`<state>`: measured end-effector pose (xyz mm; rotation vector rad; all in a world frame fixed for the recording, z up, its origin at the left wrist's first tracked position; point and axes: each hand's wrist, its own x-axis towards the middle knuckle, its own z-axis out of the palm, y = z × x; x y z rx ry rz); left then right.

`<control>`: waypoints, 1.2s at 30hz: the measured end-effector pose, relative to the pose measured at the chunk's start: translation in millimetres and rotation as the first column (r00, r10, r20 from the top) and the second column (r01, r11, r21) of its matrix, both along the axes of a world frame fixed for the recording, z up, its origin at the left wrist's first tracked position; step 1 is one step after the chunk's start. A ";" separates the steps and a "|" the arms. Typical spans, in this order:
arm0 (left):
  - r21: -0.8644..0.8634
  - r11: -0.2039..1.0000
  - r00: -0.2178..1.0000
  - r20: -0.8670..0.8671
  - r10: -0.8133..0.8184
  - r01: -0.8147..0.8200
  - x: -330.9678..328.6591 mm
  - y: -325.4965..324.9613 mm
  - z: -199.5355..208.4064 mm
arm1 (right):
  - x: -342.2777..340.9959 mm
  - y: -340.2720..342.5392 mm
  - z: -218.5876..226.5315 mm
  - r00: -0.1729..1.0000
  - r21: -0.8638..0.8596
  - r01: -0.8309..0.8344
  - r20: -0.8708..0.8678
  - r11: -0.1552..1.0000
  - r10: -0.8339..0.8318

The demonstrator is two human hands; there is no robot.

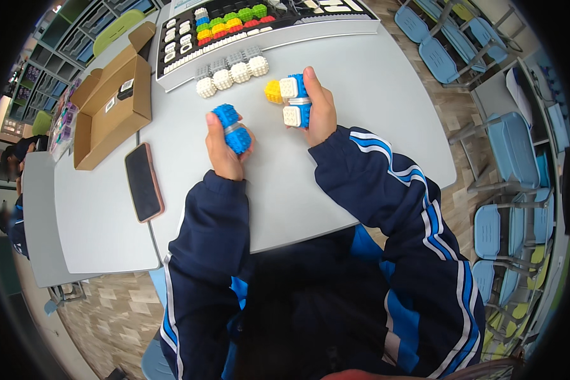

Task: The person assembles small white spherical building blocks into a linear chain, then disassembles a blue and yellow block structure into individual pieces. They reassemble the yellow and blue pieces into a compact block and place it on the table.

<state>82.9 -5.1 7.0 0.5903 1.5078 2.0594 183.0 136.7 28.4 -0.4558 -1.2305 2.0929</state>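
Observation:
My left hand point(227, 151) is closed around a pair of blue studded blocks point(232, 128) joined by a light grey piece. Apart from it, my right hand point(321, 114) grips a block assembly point(302, 100): blue blocks with white square faces, a pale connector between them, and a yellow studded block point(273, 92) on its left side. Both hands are raised over the grey-white table point(285, 190). Beyond them on the tabletop stands a row of white studded blocks point(232, 77) with grey studded blocks point(234, 59) behind.
A large kit tray point(266, 39) at the back holds green, yellow and red blocks and white parts. To the left lie an open cardboard box point(114, 117) and a phone point(144, 182). Blue chairs point(514, 149) stand at right. Other people point(18, 225) are at far left.

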 end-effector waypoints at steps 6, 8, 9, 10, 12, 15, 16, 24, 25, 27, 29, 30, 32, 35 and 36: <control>-0.105 0.981 0.965 -0.224 0.134 -0.161 -6.6 -3.1 -3.4 | -4.5 -1.5 -6.2 0.998 0.257 0.063 0.010 0.964 -0.068; -0.211 0.955 0.895 -0.434 0.102 -0.211 -7.3 -3.0 0.4 | -3.4 3.8 -13.3 0.992 0.419 0.075 0.059 0.905 -0.110; -0.258 0.936 0.845 -0.531 0.072 -0.242 -6.2 -2.7 1.4 | -0.5 9.1 -15.3 0.991 0.453 0.029 0.102 0.891 -0.084; -0.300 0.909 0.795 -0.604 0.053 -0.288 -7.2 -2.6 3.2 | -0.7 6.6 -11.0 0.993 0.484 0.026 0.088 0.875 -0.078; -0.366 0.846 0.682 -0.731 -0.004 -0.388 -8.3 -3.5 5.4 | -1.6 0.5 -5.7 0.996 0.545 0.022 0.057 0.838 -0.064; -0.376 0.849 0.585 -0.805 -0.100 -0.372 -21.5 -5.0 -6.4 | -6.7 3.8 -10.9 0.996 0.635 -0.045 0.087 0.771 -0.013; -0.366 0.861 0.559 -0.821 -0.120 -0.354 -20.9 -5.1 -8.8 | -5.2 1.8 -15.3 0.998 0.654 -0.025 0.060 0.756 -0.018; -0.437 0.802 0.615 -0.780 -0.112 -0.407 -26.9 -6.3 -9.2 | -4.6 8.5 -16.7 0.991 0.493 -0.071 0.130 0.867 0.007; -0.417 0.798 0.596 -0.798 -0.091 -0.436 -29.0 -5.8 -10.3 | -3.4 10.7 -13.7 0.990 0.471 -0.100 0.133 0.876 0.041; -0.401 0.796 0.609 -0.792 -0.051 -0.454 -32.1 -6.7 -10.0 | -4.1 11.6 -6.7 0.991 0.435 -0.128 0.096 0.891 0.095; -0.384 0.798 0.626 -0.779 -0.011 -0.464 -31.8 -7.2 -9.9 | 0.2 7.5 -3.2 0.991 0.391 -0.132 0.030 0.911 0.130; -0.367 0.803 0.631 -0.775 0.014 -0.469 -34.1 -6.2 -9.0 | 0.2 8.5 0.3 0.988 0.377 -0.148 0.023 0.914 0.150; -0.300 0.810 0.599 -0.797 0.078 -0.504 -30.5 -6.5 -3.0 | 2.2 9.6 6.2 0.983 0.343 -0.176 0.012 0.923 0.183; -0.182 0.808 0.496 -0.855 0.151 -0.561 -25.1 -7.1 12.6 | 2.5 12.6 -5.1 0.972 0.398 -0.225 0.032 0.890 0.231; -0.190 0.809 0.488 -0.863 0.133 -0.556 -24.2 -9.6 17.1 | 1.6 15.2 -6.0 0.968 0.422 -0.243 0.045 0.873 0.247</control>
